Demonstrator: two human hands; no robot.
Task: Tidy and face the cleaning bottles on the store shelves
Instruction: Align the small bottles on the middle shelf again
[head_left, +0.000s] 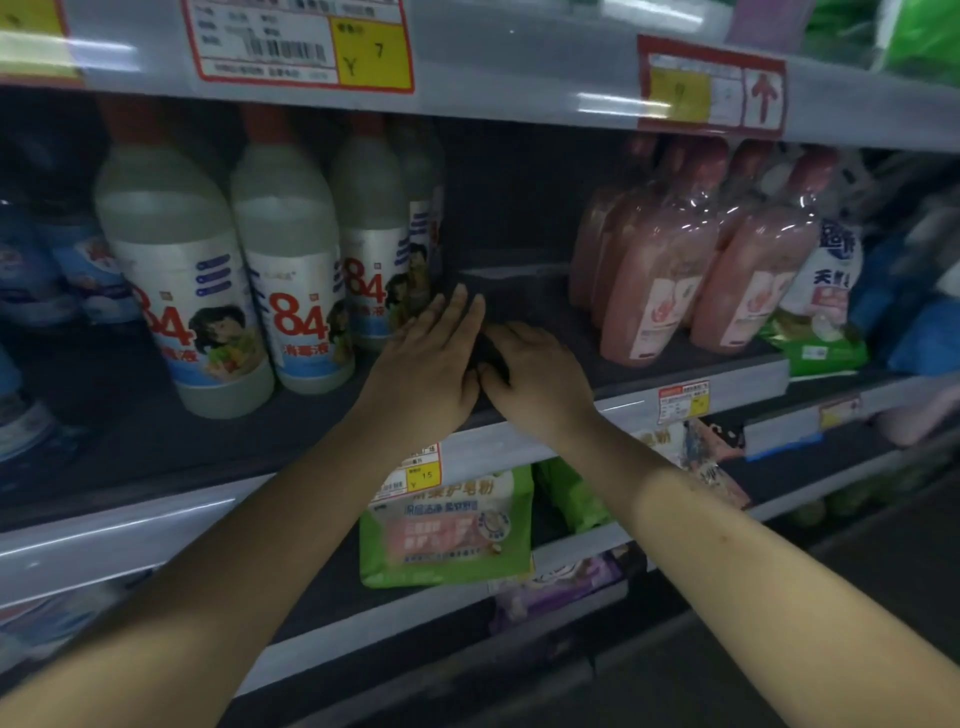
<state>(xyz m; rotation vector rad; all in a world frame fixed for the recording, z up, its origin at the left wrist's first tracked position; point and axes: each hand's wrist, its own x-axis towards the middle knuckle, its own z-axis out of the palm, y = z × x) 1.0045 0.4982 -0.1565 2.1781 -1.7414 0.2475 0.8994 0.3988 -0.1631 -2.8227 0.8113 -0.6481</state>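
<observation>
On the middle shelf (691, 387), white "84" bottles (291, 270) stand in a row at left, clear with pale liquid nearly to the shoulders, orange caps, labels facing front. At right, pink bottles (660, 280) shrink-wrapped in pairs, upright, near the front edge. Between the two groups a bare dark gap runs to the back. Both hands meet in that gap at the shelf edge: left hand (431, 364) flat, fingers stretched out toward the nearest 84 bottle, holding nothing; right hand (535, 374) palm down, fingers curled, touching the left; cannot tell if it grips anything. Below, a green pouch (447, 530) stands upright.
</observation>
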